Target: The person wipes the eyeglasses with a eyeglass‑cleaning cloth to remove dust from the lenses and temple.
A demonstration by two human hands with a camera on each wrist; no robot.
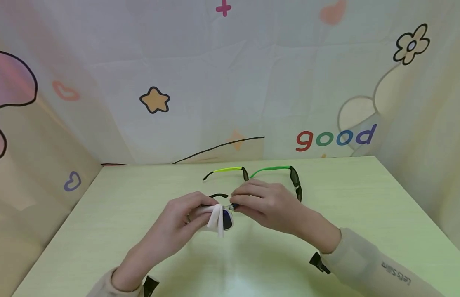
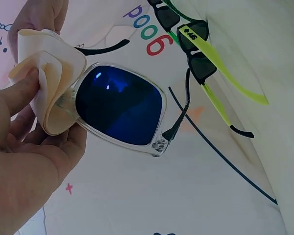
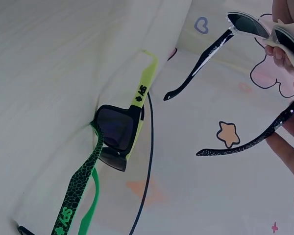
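My left hand [image 1: 183, 218] pinches a folded white cloth [image 2: 63, 61] around one side of a pair of sunglasses [image 2: 120, 105]. The sunglasses have a clear frame, dark blue mirrored lenses and black temples. One lens lies hidden under the cloth in the left wrist view; the other is bare. From the other side, my right hand [image 1: 265, 202] grips the sunglasses near a hinge, with its fingers on a black temple [image 3: 245, 148] in the right wrist view. Both hands hold the sunglasses over the middle of the table.
Behind my hands on the pale green table [image 1: 133, 231] lie sunglasses with yellow temples [image 1: 228, 169] and, to their right, sunglasses with green temples [image 1: 272, 168]. A patterned cloth backdrop [image 1: 215, 82] rises at the table's far edge. Black straps hang below both wrists.
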